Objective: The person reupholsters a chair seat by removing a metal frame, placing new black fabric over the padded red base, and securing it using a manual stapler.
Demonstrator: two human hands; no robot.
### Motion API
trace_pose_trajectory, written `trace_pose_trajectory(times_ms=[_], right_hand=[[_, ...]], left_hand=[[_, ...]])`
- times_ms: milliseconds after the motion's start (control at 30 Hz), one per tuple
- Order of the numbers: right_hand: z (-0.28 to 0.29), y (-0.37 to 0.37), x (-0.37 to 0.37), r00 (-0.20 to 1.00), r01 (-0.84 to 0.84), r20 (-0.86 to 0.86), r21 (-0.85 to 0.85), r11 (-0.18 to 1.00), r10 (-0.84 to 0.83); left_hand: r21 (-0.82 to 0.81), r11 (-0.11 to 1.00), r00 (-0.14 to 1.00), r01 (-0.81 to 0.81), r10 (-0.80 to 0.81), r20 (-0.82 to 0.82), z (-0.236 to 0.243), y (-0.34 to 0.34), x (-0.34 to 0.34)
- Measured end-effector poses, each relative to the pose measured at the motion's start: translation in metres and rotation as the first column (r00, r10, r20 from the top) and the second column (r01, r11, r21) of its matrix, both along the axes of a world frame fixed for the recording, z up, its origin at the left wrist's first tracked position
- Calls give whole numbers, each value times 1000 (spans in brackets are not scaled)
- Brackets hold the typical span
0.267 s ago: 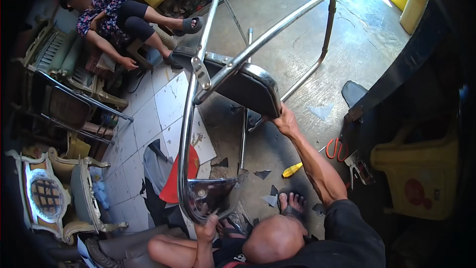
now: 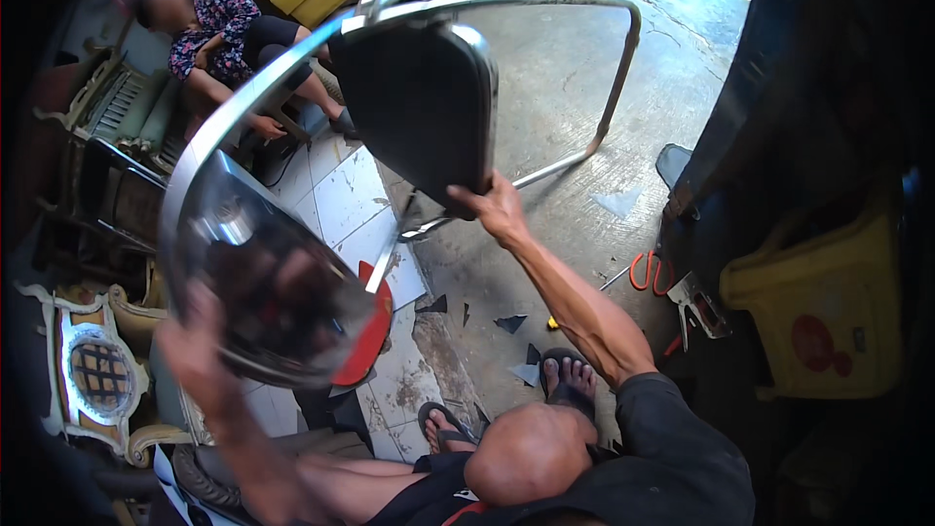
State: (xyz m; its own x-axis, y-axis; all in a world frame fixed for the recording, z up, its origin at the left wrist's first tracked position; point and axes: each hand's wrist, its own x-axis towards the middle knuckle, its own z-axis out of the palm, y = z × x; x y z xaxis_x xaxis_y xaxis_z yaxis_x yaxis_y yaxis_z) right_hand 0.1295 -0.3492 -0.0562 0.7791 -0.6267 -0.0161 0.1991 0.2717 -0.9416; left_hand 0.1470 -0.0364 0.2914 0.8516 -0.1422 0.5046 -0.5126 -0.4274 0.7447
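Observation:
A metal-tubed chair (image 2: pixel 419 107) with a black padded seat is tipped up in front of me. My right hand (image 2: pixel 495 208) grips the near edge of its seat, thumb on the black face. The chair's shiny dark backrest (image 2: pixel 282 282) faces me at the left, smeared by motion. My left hand (image 2: pixel 200 336) is beside the backrest's left rim; blur hides its fingers, and whether it grips the rim I cannot tell. The bent tube leg (image 2: pixel 623 68) reaches out to the right over the concrete.
Orange-handled scissors (image 2: pixel 651 273) and a staple gun (image 2: pixel 696 307) lie right of my knee, near a yellow plastic container (image 2: pixel 818 302). Dark scraps (image 2: pixel 509 323) and a red piece (image 2: pixel 365 346) lie on the floor. A seated person (image 2: pixel 229 49) is at upper left, above an ornate chair frame (image 2: pixel 93 380).
The chair has turned, its backrest swinging up and left and its seat tilting steeply. My left hand has moved up and left; my right hand, still on the seat, has shifted slightly left.

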Motion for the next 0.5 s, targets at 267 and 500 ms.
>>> trace_pose_trajectory(times_ms=[267,500], right_hand=[[153,35,15,976,-120,212,372,920,42],[137,-105,9,991,5,122,348,938,-50]], left_hand=[[741,665,770,93,-519,370,205,-179,-33],[824,567,666,8,-617,419,156,-281,-18]])
